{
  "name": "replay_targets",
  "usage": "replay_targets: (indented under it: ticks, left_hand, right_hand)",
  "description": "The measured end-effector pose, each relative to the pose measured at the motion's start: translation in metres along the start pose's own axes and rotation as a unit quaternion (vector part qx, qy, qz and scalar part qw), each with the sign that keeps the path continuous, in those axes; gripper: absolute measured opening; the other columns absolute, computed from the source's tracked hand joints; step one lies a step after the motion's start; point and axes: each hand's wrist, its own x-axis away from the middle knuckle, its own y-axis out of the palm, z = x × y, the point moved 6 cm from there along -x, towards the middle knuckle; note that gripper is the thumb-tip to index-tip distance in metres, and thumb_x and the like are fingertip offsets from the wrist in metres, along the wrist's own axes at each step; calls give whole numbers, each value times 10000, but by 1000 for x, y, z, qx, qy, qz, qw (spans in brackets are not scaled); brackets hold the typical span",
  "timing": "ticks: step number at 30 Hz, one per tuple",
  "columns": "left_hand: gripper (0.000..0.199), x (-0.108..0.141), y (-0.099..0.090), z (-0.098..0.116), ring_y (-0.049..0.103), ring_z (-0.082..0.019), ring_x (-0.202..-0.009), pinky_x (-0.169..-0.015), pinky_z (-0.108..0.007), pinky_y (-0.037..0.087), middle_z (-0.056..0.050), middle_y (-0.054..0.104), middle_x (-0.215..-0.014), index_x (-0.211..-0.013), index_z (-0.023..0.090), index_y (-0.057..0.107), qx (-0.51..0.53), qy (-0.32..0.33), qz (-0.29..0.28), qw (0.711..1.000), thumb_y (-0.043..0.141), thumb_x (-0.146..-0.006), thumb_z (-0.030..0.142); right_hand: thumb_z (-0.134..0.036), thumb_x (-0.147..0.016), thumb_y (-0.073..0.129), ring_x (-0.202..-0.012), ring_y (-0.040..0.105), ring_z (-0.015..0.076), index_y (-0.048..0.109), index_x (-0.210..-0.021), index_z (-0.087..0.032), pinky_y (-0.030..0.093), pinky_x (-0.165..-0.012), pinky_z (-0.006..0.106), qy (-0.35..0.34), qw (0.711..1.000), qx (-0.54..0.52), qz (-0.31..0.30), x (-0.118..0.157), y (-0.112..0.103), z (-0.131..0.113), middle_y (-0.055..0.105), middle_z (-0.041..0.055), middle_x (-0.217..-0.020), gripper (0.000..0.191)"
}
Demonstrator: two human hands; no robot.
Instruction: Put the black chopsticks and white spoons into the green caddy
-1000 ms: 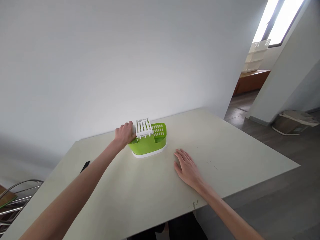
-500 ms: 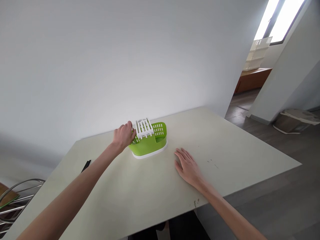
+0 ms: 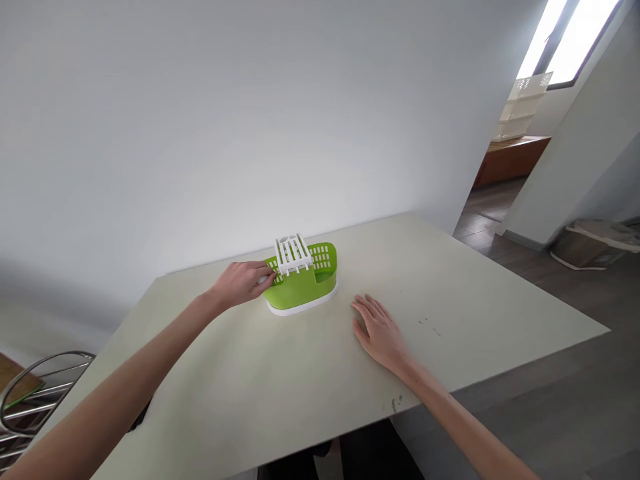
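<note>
A green caddy with slotted sides and a white base stands on the table near the wall. Across its middle sits a white slotted rack. My left hand is at the caddy's left end, thumb and fingers closed together at the rim. A small pale, shiny bit shows between them, too little to name. Flat on the table, right of the caddy and apart from it, rests my right hand, fingers spread and holding nothing.
The pale table meets a white wall behind. Something black lies partly behind my left forearm. A metal-framed rack stands off the left edge; a bin is on the floor at the right.
My left hand has turned and lowered from above the caddy's left end to beside its rim. My left forearm now covers more of the black thing. My right hand stays in place.
</note>
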Motion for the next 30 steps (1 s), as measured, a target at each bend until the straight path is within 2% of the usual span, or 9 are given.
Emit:
replay_targets:
  ticks: [8,13,17,19,22,24,25,27,30]
  left_hand:
    - [393,2,-3,4,484,-126,-521,-511,-265,258,5,570,-569,-672,208,560,-21,47,187,981,426,-1038,265]
    - [375,-2,-12,-10,347,-111,-449,-482,-271,198,37,458,-491,-630,218,482,-19,16,224,974,436,-1001,235]
    - [374,6,-25,-38,355,-112,-465,-520,-277,267,15,490,-508,-626,218,507,12,-122,217,968,426,-983,299]
    - [378,17,-33,-56,397,-116,-496,-558,-281,311,-3,513,-534,-639,212,547,42,-223,226,947,416,-974,328]
    - [418,45,-39,-87,464,-135,-539,-586,-285,371,-19,532,-561,-730,189,655,118,-376,261,881,383,-979,385]
    - [463,68,-32,-108,496,-150,-532,-563,-289,405,-21,539,-562,-824,162,695,181,-457,270,828,341,-982,416]
    - [476,79,-25,-117,504,-153,-521,-542,-289,418,-23,550,-568,-870,147,695,204,-483,264,809,314,-979,411]
    - [484,100,-11,-133,510,-154,-504,-499,-285,439,-41,587,-596,-929,118,666,223,-508,233,799,249,-962,362]
    - [452,131,7,-145,514,-155,-495,-466,-277,454,-67,607,-594,-853,128,607,201,-502,164,825,196,-927,300]
  right_hand:
    - [-302,-1029,444,-1530,405,282,596,-1440,-226,386,-1238,523,-2,1000,-1,-7,0,1,2,553,73,-1570,444]
    - [-293,-1026,445,-1533,400,277,594,-1440,-226,379,-1243,515,3,1000,-4,-12,0,0,2,550,70,-1573,445]
    - [-302,-1033,436,-1532,400,280,595,-1438,-205,375,-1247,513,6,1000,-3,-20,0,-2,0,545,74,-1578,446]
    - [-303,-1035,432,-1531,401,282,596,-1437,-199,375,-1248,514,7,1000,-4,-22,0,-3,-1,546,75,-1578,447]
    - [-306,-1034,435,-1528,406,282,603,-1433,-212,373,-1248,527,6,1000,-6,-19,0,-4,-2,552,76,-1572,444]
    - [-311,-1034,434,-1525,411,282,609,-1429,-218,372,-1248,534,5,1000,-7,-16,0,-4,-1,556,77,-1568,442]
    - [-315,-1035,431,-1523,414,282,611,-1427,-218,372,-1247,535,4,1000,-7,-16,1,-3,-1,556,78,-1568,442]
    - [-324,-1038,426,-1522,416,283,612,-1426,-213,373,-1247,531,4,1000,-7,-18,1,-3,0,556,78,-1568,444]
    - [-342,-1042,420,-1526,407,281,609,-1428,-209,371,-1250,519,4,1000,-8,-23,2,-2,1,554,76,-1569,450]
